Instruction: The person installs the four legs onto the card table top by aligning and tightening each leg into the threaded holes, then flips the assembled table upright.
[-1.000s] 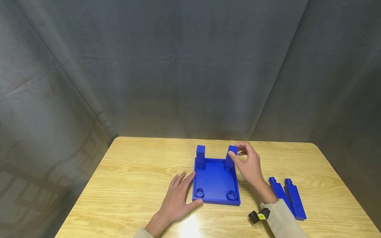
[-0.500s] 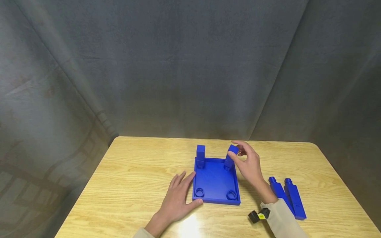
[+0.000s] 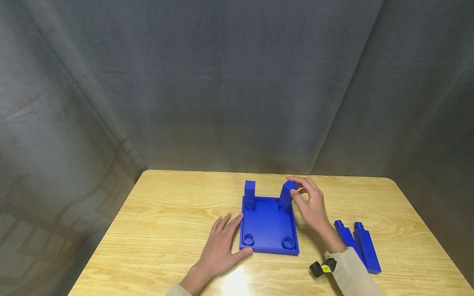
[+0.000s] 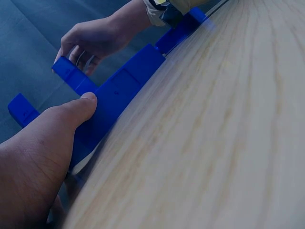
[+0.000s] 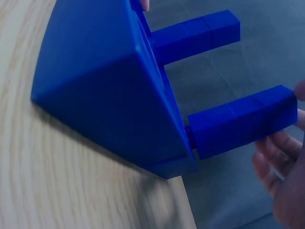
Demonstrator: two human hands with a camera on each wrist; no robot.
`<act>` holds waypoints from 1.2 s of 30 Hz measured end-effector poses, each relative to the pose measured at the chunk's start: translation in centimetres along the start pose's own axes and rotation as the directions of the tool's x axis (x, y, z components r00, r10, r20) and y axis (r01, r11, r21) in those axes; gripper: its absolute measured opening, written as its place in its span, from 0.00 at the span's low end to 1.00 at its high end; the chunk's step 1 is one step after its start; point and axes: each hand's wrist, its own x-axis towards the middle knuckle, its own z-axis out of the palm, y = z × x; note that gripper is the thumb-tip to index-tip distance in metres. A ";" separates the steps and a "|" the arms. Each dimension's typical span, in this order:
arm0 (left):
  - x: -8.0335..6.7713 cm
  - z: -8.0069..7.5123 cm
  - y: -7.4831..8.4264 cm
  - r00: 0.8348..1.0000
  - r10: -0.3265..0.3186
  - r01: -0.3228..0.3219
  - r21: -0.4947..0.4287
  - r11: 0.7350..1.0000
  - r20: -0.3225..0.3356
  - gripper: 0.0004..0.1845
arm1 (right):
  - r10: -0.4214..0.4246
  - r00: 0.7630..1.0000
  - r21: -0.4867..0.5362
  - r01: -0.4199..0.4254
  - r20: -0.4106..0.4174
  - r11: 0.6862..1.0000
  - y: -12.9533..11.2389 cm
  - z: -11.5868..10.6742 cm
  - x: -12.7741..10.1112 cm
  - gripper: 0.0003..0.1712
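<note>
Dark grey cloth (image 3: 229, 82) hangs behind a pale wood-grain counter (image 3: 174, 213). Fingers of the right hand (image 3: 313, 205) pinch a square-sided blue post (image 3: 287, 194), tilted in the far right corner of a shallow blue tray (image 3: 268, 225); an upright blue post (image 3: 249, 191) stands far left. Spread fingers of the left hand (image 3: 219, 250) touch the tray's left edge. Two loose blue posts (image 3: 367, 248) lie to the right.

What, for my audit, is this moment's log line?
left hand: touches socketed tray; right hand: holds right post; left post: upright; two posts: on table
</note>
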 end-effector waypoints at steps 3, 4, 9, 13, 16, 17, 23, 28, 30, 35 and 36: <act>0.0 0.0 0.0 1.000 0.000 0.000 -0.005 1.000 -0.005 0.54 | 0.050 0.999 -0.004 -0.050 0.001 0.999 -0.1 0.0 0.0 0.19; 0.0 0.0 0.0 1.000 0.002 -0.002 -0.006 1.000 -0.007 0.53 | 0.073 0.997 -0.010 -0.073 0.004 0.997 -0.1 0.0 0.0 0.19; 0.0 0.0 0.0 1.000 0.002 -0.002 -0.013 1.000 -0.005 0.53 | 0.203 0.979 -0.060 -0.201 0.022 0.978 -0.6 0.0 -0.1 0.18; -0.1 0.0 0.0 1.000 0.001 -0.001 -0.011 1.000 -0.004 0.53 | 0.274 0.961 -0.095 -0.270 0.032 0.958 -0.9 0.1 0.0 0.20; 0.0 0.1 0.0 1.000 0.005 -0.005 -0.004 1.000 -0.009 0.53 | 0.278 0.960 -0.104 -0.273 0.035 0.956 -0.9 0.1 -0.1 0.22; 0.0 0.1 0.0 1.000 0.008 -0.008 -0.003 1.000 -0.012 0.53 | 0.266 0.963 -0.104 -0.261 0.037 0.960 -0.8 0.1 -0.1 0.23; 0.0 0.1 -0.1 1.000 0.004 -0.004 0.002 1.000 -0.012 0.54 | 0.071 0.997 -0.043 -0.069 0.040 0.997 -0.5 0.0 0.1 0.23; -0.1 0.0 -0.1 1.000 0.001 -0.001 0.001 1.000 -0.007 0.54 | -0.040 0.998 -0.003 0.041 0.045 0.999 -0.2 -0.1 0.1 0.21; -0.1 0.0 -0.1 1.000 -0.002 0.002 -0.004 1.000 -0.003 0.54 | -0.035 0.998 0.005 0.035 0.053 0.999 -0.1 -0.1 0.1 0.20; -0.2 -0.1 0.0 1.000 -0.002 0.002 -0.002 1.000 -0.004 0.54 | 0.048 0.996 -0.032 -0.045 0.070 0.998 0.0 -0.1 0.0 0.18; -0.2 -0.1 0.0 1.000 0.000 0.000 -0.001 1.000 -0.006 0.54 | 0.069 0.995 -0.044 -0.067 0.069 0.997 -0.1 -0.1 0.0 0.18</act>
